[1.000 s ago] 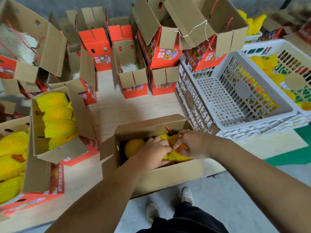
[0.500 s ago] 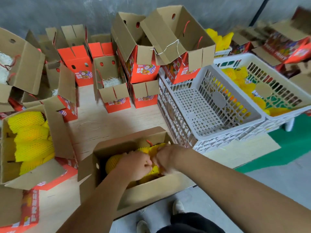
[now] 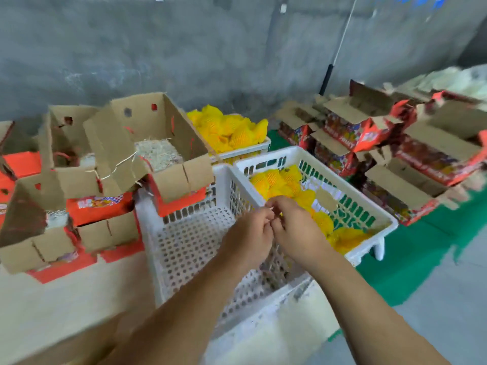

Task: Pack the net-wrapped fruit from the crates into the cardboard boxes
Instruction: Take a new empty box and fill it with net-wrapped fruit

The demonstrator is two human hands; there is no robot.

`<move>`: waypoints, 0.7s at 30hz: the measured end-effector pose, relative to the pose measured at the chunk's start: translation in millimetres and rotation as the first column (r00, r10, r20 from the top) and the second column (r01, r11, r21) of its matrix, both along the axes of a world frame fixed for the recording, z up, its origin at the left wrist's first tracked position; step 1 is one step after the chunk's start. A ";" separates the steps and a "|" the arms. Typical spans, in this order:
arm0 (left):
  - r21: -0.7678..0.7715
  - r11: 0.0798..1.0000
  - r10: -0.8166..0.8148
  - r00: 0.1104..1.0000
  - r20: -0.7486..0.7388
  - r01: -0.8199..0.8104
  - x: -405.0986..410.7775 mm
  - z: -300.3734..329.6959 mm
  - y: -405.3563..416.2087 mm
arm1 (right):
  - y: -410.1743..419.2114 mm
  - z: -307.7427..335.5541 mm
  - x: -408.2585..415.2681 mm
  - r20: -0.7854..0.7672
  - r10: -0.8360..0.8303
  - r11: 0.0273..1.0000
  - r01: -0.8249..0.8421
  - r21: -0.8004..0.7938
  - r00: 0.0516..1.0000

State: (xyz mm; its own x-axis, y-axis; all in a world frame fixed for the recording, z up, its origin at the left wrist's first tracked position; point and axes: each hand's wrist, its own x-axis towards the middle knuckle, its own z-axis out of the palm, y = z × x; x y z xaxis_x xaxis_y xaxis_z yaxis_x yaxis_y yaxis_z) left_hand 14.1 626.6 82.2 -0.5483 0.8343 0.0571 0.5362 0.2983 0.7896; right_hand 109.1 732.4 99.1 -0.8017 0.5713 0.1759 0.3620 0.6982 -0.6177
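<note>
Both hands meet above the empty white crate (image 3: 189, 248). The left hand (image 3: 247, 233) and right hand (image 3: 295, 227) have curled fingers; whether they hold anything, I cannot tell. Netted fruit (image 3: 279, 183) lies in the crate just beside it.

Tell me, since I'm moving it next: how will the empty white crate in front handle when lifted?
The empty white crate is perforated plastic, so probably light for its size and fairly stiff. Its open rim should give fingers purchase. Being empty, it may slide easily if pushed.
</note>
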 end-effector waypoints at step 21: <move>-0.341 0.926 0.050 0.946 -0.320 -0.164 -59.7 -74.1 239.0 | 243.8 -156.7 -80.2 0.713 0.102 0.995 -0.076 -0.068 0.694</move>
State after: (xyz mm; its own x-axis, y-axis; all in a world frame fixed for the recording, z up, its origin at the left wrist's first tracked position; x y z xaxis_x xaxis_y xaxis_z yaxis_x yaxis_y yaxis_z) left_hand -45.5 865.5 8.0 -0.6400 0.7662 -0.0585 0.6785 0.5991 0.4251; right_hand 28.9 976.2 -57.6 -0.7254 0.4854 -0.4881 0.6406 0.7355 -0.2206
